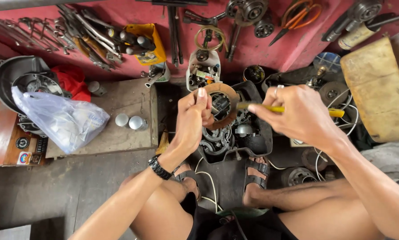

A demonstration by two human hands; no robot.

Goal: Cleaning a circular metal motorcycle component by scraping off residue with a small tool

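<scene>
Holding a flat brown ring plate [220, 103] upright in my left hand [192, 120], I pinch its rim between thumb and fingers; part of the ring is hidden behind my knuckles, so I cannot see its whole circle; its face looks dull and rusty, with a wide round hole in the middle. My right hand [299, 116] is closed around a thin yellow-handled tool [279, 109]; its tip reaches toward the ring, but the very end is too blurred to make out, and most of the handle is buried in my fist. Below the ring sits a black plastic tray [259, 144] holding greasy metal engine parts [219, 140]; they are jumbled, and I cannot tell one from another. My sandalled feet [257, 171] rest against the tray's near edge. To my left lies a crinkled clear plastic bag [61, 120] on a worn board; just beside it stand two shiny metal cylinders [130, 121]. Wrenches [88, 31] hang along the red wall [275, 49], some cut off by the top edge; a tan padded seat [379, 89] is cropped at the right.
</scene>
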